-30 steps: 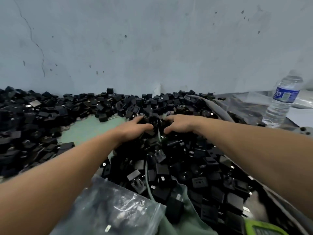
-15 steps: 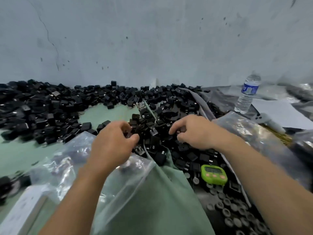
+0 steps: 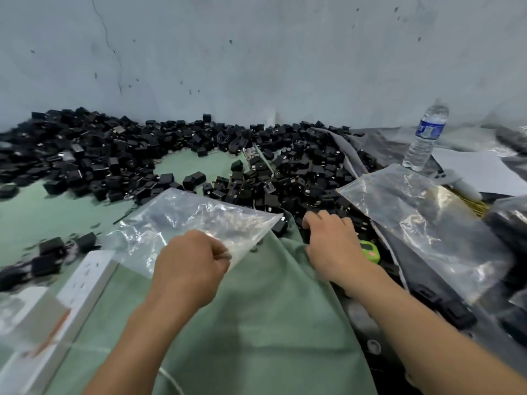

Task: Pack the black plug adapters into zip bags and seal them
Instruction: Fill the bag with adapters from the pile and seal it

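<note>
Black plug adapters (image 3: 299,178) lie heaped on green cloth (image 3: 256,323) against the wall (image 3: 256,52). The left hand (image 3: 191,266), drawn back, now pinches a clear zip bag (image 3: 185,218); the right hand (image 3: 330,243) curls into the heap, grip unclear.

The plug adapters (image 3: 299,172) are heaped along the foot of the wall (image 3: 256,52). In front of them a zip bag (image 3: 185,220) lies partly on the cloth (image 3: 256,309), its near edge pinched by the left hand (image 3: 191,266). The right hand (image 3: 330,246) is right of the bag, at the heap's near edge, with a timer (image 3: 370,252) just beside it. Further right lies a second bag (image 3: 422,223), with a water bottle (image 3: 426,138) upright behind it. A power strip (image 3: 85,280) lies front left.
</note>
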Tool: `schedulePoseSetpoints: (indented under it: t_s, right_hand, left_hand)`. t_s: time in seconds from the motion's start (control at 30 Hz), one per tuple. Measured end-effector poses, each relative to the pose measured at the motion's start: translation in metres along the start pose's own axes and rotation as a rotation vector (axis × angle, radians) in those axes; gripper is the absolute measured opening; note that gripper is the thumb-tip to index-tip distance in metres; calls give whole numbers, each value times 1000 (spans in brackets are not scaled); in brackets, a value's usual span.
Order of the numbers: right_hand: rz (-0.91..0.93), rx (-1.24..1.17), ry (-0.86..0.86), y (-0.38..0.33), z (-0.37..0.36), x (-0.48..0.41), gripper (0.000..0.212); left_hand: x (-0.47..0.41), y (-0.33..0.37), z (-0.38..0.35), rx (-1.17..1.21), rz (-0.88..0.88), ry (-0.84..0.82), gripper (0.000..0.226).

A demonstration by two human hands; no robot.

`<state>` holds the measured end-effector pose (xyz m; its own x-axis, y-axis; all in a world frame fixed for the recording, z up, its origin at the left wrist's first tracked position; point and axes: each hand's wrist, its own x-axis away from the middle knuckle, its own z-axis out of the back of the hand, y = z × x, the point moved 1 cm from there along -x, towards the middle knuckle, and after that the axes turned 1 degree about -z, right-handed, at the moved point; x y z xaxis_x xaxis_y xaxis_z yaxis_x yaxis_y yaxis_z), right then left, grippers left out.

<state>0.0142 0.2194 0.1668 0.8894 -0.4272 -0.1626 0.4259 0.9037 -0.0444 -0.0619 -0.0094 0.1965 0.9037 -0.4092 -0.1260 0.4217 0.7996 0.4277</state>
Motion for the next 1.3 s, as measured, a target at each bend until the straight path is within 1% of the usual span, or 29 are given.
schedulePoseSetpoints:
  t_s: [0.03, 0.1, 0.2, 0.23, 0.27, 0.3, 0.37, 0.43, 0.47, 0.5, 0.53, 0.57, 0.63, 0.67, 0.7, 0.8, 0.9, 0.93, 0.97, 1.0, 1.03, 1.07, 1.1, 1.13, 1.17, 1.2, 1.23, 1.27, 1.3]
  right_hand:
    - [0, -52, 30, 0, 1, -2, 28]
    - [11, -110, 36, -2, 3, -7, 27]
    - [3, -198, -52, -1, 8, -10, 28]
    - [2, -229, -87, 2, 10, -10, 27]
    - [-3, -250, -110, 5, 14, -9, 26]
    - [-21, -273, -111, 9, 20, -9, 25]
    - [-90, -338, -38, 18, 33, -7, 25]
    - [-154, -388, 127, 26, 49, -2, 25]
    - [-181, -469, 190, 27, 56, 2, 22]
    - [-196, -607, 196, 25, 62, 7, 18]
    - [-190, -776, 130, 19, 65, 12, 14]
    - [-162, -931, 6, 10, 66, 18, 12]
    - [-75, -1090, -276, -13, 60, 31, 10]
    - [-37, -1125, -370, -24, 56, 36, 9]
    - [-16, -1148, -408, -33, 52, 39, 10]
    - [-75, -1212, -347, -41, 43, 39, 14]
    - [-140, -1282, -371, -37, 36, 40, 14]
    - [-160, -1276, -382, -36, 34, 40, 17]
    - [-161, -1211, -379, -35, 31, 40, 20]
    - [-136, -1045, -360, -36, 30, 41, 22]
    - [-79, -798, -332, -36, 27, 42, 22]
    - [-1, -549, -312, -40, 27, 44, 20]
    - [78, -394, -300, -44, 27, 46, 19]
    - [163, -348, -291, -51, 27, 49, 17]
    - [217, -391, -314, -55, 25, 50, 21]
    - [259, -425, -336, -58, 23, 49, 32]
    - [250, -485, -367, -59, 20, 49, 40]
    - [240, -551, -370, -60, 23, 51, 42]
    - [246, -617, -366, -59, 21, 51, 37]
  left_hand:
    - [3, 2, -5, 43, -1, 10, 10]
    - [11, 8, -16, 91, -23, 41, 20]
    - [22, 19, -33, 131, -57, 97, 39]
    - [24, 21, -37, 163, -62, 89, 42]
    - [25, 22, -41, 193, -62, 59, 40]
    - [26, 22, -43, 212, -49, 17, 33]
    - [27, 23, -42, 256, 26, -59, 21]
    - [29, 23, -39, 342, 128, -91, 23]
    - [28, 23, -38, 378, 164, -96, 25]
    - [28, 22, -36, 397, 185, -95, 27]
    - [28, 22, -34, 404, 190, -85, 28]
    - [28, 22, -33, 403, 186, -69, 28]
    - [30, 25, -30, 437, 169, -44, 23]
    - [32, 26, -30, 469, 162, -43, 20]
    - [34, 28, -30, 500, 153, -48, 17]
    - [38, 33, -31, 662, 143, -61, 17]
    - [43, 33, -32, 863, 220, -53, 25]
    - [43, 32, -33, 900, 246, -37, 24]
    - [43, 30, -33, 911, 255, 1, 22]
    - [43, 28, -31, 867, 238, 62, 20]
    - [43, 27, -29, 774, 189, 135, 15]
    - [46, 29, -25, 645, 125, 199, 9]
    - [50, 33, -20, 517, 52, 238, 7]
    - [55, 37, -17, 410, -21, 260, 15]
    - [59, 40, -18, 339, -106, 283, 21]
    - [62, 43, -18, 292, -199, 314, 19]
    - [64, 44, -19, 249, -289, 339, 19]
    - [65, 44, -19, 263, -343, 345, 19]
    - [66, 45, -19, 338, -369, 337, 17]
